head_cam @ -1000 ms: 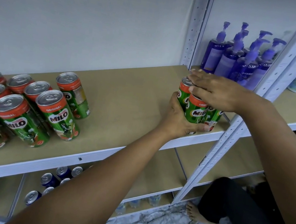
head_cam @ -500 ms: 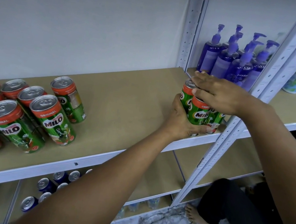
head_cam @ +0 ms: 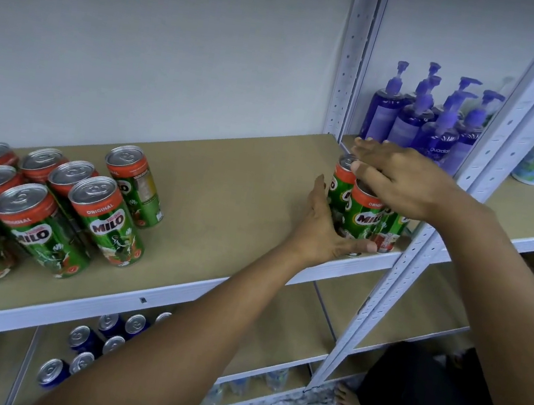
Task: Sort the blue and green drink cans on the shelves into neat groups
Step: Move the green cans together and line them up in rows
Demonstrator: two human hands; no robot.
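At the right end of the tan wooden shelf board (head_cam: 224, 203), hard against the white perforated metal upright (head_cam: 396, 277), stands a tight cluster of green-and-red Milo drink cans (head_cam: 365, 220); three can be made out, and more may be hidden behind the hands. The left hand (head_cam: 320, 231) is spread with its fingers nearly straight, its palm pressed against the cluster's left side and its thumb lying along the foot of the cans. The right hand (head_cam: 400, 180) lies over the can tops, fingers loosely bent and laid on the lids; whether it clasps any one can cannot be told.

Well to the left of the upright, on the same board, a second group of the same green-and-red cans (head_cam: 50, 204) stands upright; about ten show, some cut off by the frame edge. On the shelf below, left of the upright, stand blue drink cans with silver lids (head_cam: 99, 340); eight show, partly hidden by the left forearm. Right of the upright, at the back, are about seven purple pump bottles (head_cam: 423, 121).
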